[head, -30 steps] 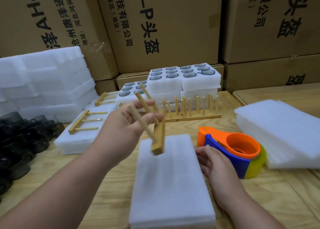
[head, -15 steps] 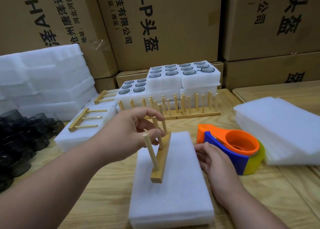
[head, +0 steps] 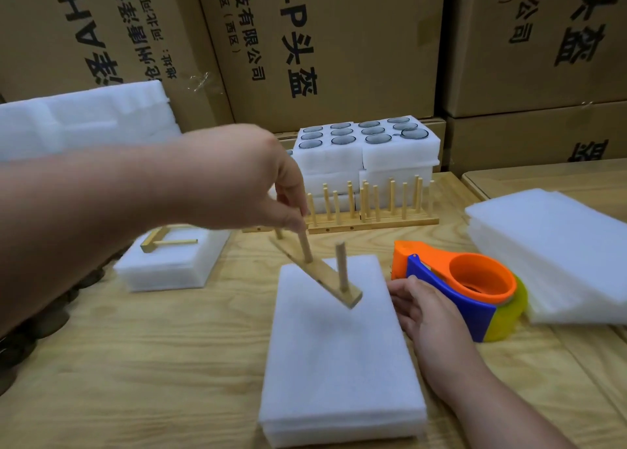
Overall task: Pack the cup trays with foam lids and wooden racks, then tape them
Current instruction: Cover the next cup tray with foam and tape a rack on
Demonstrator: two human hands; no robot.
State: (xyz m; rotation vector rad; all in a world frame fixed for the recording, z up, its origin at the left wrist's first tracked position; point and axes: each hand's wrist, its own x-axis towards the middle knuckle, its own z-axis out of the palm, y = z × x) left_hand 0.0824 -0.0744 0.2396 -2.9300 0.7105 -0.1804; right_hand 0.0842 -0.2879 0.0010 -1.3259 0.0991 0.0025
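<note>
My left hand point(head: 268, 184) pinches a peg of a small wooden rack point(head: 322, 279) and holds it tilted, its pegs pointing up, above the far end of a foam-lidded cup tray point(head: 339, 353) lying in front of me. My right hand point(head: 420, 309) rests against the tray's right side with fingers loosely curled, touching the orange and blue tape dispenser point(head: 468, 289). Behind, several wooden racks point(head: 369, 208) stand in a row before stacked foam trays with glass cups point(head: 366, 143).
A stack of foam lid sheets point(head: 556, 248) lies at the right. A packed foam tray with a rack on top point(head: 173, 262) sits at the left, dark cups point(head: 40, 326) beside it. More foam blocks point(head: 81, 119) and cardboard boxes point(head: 322, 41) line the back.
My left hand turned over and rose, swinging the rack from upright on edge to tilted with pegs up, above the tray's far end. My right hand stayed by the dispenser.
</note>
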